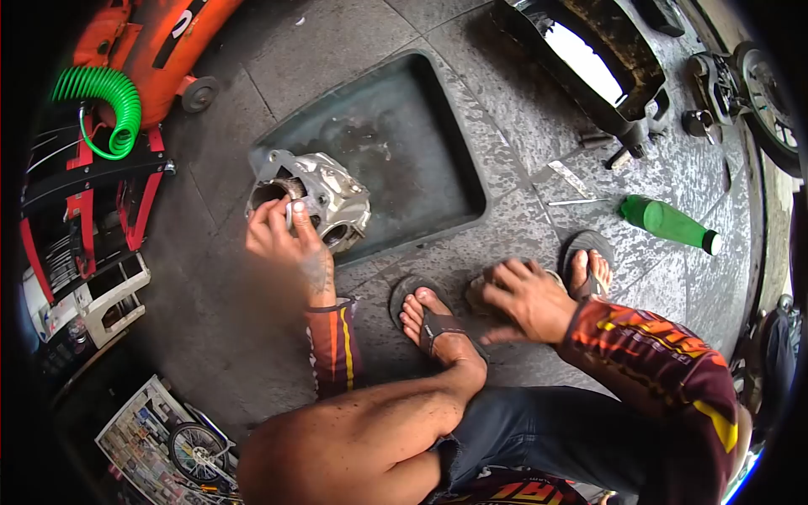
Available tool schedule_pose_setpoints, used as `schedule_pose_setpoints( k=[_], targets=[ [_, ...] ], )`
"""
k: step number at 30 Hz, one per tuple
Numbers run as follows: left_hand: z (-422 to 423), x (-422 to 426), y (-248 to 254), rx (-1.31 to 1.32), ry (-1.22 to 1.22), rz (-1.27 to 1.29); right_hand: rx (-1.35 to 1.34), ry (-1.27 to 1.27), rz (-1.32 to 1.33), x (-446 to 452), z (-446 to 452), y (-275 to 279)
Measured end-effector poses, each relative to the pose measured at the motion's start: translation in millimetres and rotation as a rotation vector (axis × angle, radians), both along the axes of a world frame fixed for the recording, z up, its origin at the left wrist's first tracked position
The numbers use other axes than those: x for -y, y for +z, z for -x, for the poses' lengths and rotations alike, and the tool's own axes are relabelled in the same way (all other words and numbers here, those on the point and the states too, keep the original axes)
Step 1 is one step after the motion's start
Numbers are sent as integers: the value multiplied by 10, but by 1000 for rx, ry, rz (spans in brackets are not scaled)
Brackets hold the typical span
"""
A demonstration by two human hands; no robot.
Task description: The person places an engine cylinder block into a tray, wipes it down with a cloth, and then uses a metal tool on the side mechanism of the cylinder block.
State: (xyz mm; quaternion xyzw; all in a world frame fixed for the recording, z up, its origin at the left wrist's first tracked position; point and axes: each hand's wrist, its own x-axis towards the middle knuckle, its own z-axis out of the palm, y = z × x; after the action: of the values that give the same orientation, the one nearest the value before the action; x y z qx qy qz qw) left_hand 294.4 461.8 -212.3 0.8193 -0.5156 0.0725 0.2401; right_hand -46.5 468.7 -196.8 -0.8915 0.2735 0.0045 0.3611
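Observation:
A silver metal engine case point(341, 194) with round openings rests on the left end of a shallow dark tray point(481, 181). My left hand point(290, 236) is closed on the near left edge of the case, thumb and fingers pinching it by an opening. My right hand point(530, 303) hovers between my feet, slightly blurred, with its fingers apart. Partly hidden beneath it lies a pale greyish bundle that looks like a rag point(478, 290); I cannot tell whether the hand touches it.
A green bottle point(669, 220) lies at right, near a thin metal rod point(576, 201) and a flat strip point(570, 180). A large dirty black housing point(581, 67) stands beyond. An orange machine point(160, 42), a coiled green hose point(118, 97) and red racks point(84, 202) are at left.

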Motion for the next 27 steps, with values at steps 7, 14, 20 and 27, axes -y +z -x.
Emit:
schedule_pose_setpoints(
  k=[7,14,20,27],
  targets=[
    [-56,-19,-1,-14,-1,-30,36,-69,-252,1,93,-18],
    [-11,10,-32,-6,12,19,497,-397,-33,956,-1668,48],
    [79,62,23,-62,42,34,635,-719,-269,869,-2301,-380],
    [53,6,12,-66,35,2,492,-664,-326,1095,-2268,-600]
  ],
)
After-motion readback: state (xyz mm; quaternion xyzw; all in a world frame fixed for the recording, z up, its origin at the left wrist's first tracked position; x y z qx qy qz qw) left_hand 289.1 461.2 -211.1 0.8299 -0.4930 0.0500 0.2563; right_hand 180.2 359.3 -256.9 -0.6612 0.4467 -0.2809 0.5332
